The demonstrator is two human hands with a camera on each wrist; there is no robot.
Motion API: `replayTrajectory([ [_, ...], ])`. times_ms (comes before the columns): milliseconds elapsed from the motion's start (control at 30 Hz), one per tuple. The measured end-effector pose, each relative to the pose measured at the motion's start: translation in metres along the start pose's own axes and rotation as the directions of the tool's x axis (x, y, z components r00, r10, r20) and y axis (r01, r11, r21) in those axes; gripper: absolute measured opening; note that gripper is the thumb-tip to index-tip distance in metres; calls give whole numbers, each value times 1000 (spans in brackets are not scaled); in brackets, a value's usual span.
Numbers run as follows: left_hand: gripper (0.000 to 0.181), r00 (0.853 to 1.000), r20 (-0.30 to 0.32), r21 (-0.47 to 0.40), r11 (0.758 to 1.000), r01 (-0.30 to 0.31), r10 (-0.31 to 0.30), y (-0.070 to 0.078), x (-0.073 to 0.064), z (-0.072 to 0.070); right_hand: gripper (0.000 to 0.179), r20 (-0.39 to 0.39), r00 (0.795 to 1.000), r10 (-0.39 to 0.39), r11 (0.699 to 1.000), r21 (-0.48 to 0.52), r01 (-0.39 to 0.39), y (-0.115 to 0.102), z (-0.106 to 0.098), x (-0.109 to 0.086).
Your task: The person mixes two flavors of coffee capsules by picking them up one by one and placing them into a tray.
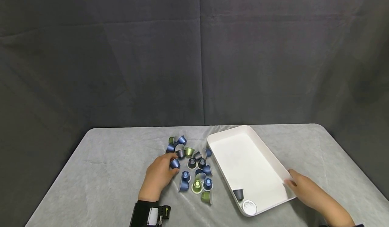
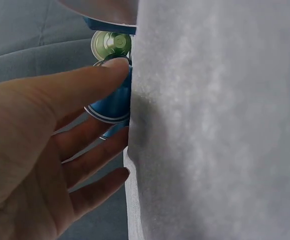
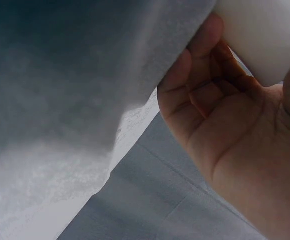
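Note:
In the head view my left hand (image 1: pixel 158 174) pinches a blue coffee capsule (image 1: pixel 174 164) between thumb and forefinger at the left side of a loose group of capsules. The left wrist view shows the thumb across this blue capsule (image 2: pixel 112 104), the other fingers spread below it. My right hand (image 1: pixel 308 190) grips the near right corner of a white tray (image 1: pixel 275 162), thumb over the rim. Inside the tray's near left corner lie a dark grey capsule (image 1: pixel 238 194) and another with its white lid up (image 1: pixel 249 207). The right hand's fingers (image 3: pixel 204 37) curl beneath the tray.
Several blue, green and dark capsules lie scattered between the left hand and the tray, among them a green one (image 1: pixel 197 186) and a dark one (image 1: pixel 192 163). A light grey cloth covers the table (image 1: pixel 100 179). Behind it hangs a dark grey curtain (image 1: pixel 146 68).

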State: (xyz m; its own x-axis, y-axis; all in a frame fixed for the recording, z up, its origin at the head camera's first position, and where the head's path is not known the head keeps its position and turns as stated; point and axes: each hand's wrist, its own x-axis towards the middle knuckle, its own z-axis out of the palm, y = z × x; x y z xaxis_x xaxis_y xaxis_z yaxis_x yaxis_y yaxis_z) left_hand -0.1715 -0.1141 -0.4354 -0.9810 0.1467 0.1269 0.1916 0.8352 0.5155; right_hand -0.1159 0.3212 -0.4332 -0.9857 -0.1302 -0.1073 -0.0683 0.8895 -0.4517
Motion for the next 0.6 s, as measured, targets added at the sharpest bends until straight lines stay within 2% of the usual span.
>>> replayTrajectory([
  [300, 39, 1000, -10, 10, 1000, 3, -3, 0, 0, 0, 14, 12, 1000, 13, 1000, 2, -13, 1, 1, -1],
  [500, 39, 997, -76, 8, 1000, -24, 25, 2, 3, -1, 11, -17, 1000, -7, 1000, -1, 7, 1, 1, -1],
  [600, 40, 993, -106, 1, 999, -46, 46, 6, 3, -3, 14, -2, 1000, 1, 1000, 2, -1, 1, 1, 0],
])
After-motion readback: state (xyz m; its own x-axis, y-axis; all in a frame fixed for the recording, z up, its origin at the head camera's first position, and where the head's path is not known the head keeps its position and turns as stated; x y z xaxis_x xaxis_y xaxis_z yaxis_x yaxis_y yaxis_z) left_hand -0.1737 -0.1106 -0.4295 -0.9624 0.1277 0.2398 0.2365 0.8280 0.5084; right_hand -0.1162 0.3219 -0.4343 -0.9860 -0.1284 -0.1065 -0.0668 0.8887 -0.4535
